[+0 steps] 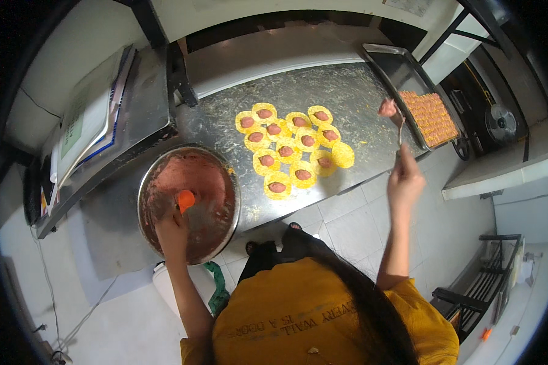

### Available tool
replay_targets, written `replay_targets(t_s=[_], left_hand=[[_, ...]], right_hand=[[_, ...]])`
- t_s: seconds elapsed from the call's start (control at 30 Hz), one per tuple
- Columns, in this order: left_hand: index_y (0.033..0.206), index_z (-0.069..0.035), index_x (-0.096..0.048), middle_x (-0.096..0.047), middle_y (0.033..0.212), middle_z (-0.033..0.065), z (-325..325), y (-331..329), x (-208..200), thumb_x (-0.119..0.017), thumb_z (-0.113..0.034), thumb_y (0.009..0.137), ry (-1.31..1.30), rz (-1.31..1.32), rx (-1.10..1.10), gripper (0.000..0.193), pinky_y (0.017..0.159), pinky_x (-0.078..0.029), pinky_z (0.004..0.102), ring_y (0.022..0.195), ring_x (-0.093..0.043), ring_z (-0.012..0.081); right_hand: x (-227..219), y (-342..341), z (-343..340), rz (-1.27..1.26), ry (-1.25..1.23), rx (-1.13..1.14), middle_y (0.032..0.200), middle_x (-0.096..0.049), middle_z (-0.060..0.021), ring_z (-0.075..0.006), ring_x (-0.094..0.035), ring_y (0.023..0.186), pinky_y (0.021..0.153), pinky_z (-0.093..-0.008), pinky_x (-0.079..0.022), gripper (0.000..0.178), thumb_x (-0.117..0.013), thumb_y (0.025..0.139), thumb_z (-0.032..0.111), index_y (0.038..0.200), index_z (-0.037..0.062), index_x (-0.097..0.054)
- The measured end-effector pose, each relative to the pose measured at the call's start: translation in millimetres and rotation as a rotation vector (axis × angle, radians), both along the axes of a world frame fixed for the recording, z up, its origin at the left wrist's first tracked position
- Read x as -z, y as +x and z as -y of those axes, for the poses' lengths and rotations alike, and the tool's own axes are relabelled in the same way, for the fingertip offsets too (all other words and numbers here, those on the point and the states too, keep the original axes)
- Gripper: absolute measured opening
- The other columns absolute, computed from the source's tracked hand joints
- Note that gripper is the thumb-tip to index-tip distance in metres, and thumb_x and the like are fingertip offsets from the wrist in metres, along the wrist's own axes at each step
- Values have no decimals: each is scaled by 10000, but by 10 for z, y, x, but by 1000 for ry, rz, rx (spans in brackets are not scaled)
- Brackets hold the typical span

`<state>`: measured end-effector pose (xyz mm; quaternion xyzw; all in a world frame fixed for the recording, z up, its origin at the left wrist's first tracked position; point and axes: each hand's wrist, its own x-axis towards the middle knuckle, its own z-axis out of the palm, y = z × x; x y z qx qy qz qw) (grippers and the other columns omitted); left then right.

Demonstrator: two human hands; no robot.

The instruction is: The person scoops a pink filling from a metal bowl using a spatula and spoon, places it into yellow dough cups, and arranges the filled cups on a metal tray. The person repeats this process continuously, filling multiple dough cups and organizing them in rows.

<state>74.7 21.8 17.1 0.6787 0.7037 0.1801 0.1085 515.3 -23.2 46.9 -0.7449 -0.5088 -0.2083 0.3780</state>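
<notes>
My left hand [172, 228] is closed around the handle of an orange scoop [186, 199], inside a wide metal bowl [236, 210] of pink minced meat [192, 170]. Out over the table's right part, my right hand [406, 180] grips a slim metal spoon [401, 129], its tip partly hidden by a lump of meat [386, 107]. Between my hands, several round yellow wrappers [265, 188] lie close together on the metal table [225, 91], most with a meat lump in the middle. One bare wrapper [343, 155] overlaps its neighbour at the group's right edge.
A metal tray [377, 58] at the far right holds rows of filled pieces [429, 118]. Papers and folders [97, 115] lean on a raised ledge at the left. A black bench [481, 292] stands at the lower right, and a white container [167, 289] sits below the bowl.
</notes>
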Motion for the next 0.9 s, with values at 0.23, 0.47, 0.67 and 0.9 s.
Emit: replay_targets(t_s=[0.23, 0.47, 0.67, 0.9], left_hand=[[983, 19, -587, -574, 989, 249, 15, -60, 25, -499, -82, 817, 49, 33, 38, 213, 810, -393, 441, 960, -525, 406], [852, 4, -619, -584, 635, 132, 43, -299, 120, -516, -97, 783, -48, 338, 248, 160, 599, -437, 360, 595, -571, 239], [890, 0, -620, -533, 596, 15, 38, -397, -191, -496, -101, 826, -353, 671, 184, 172, 454, -368, 228, 518, -455, 54], [905, 9, -618, -501, 571, -16, 74, -818, -12, -511, -87, 829, -103, 843, 39, 163, 419, -326, 220, 494, -416, 32]], right_hand=[[932, 92, 10, -33, -405, -8, 791, -617, -138, -309, -613, 647, 553, -395, -480, 325, -570, 727, 13, 1037, 96, -619], [39, -568, -636, -347, -231, -665, 912, -638, -173, -276, -639, 723, 641, -326, -492, 278, -535, 734, -24, 984, 35, -642], [85, -1894, -1247, -47, -491, -1421, 742, -605, -175, -307, -585, 624, 602, -381, -458, 296, -523, 735, 54, 997, 104, -650], [-35, -2220, -1265, -166, -859, -1469, 971, -624, -180, -277, -632, 844, 747, -322, -480, 298, -531, 750, -34, 1022, 35, -631]])
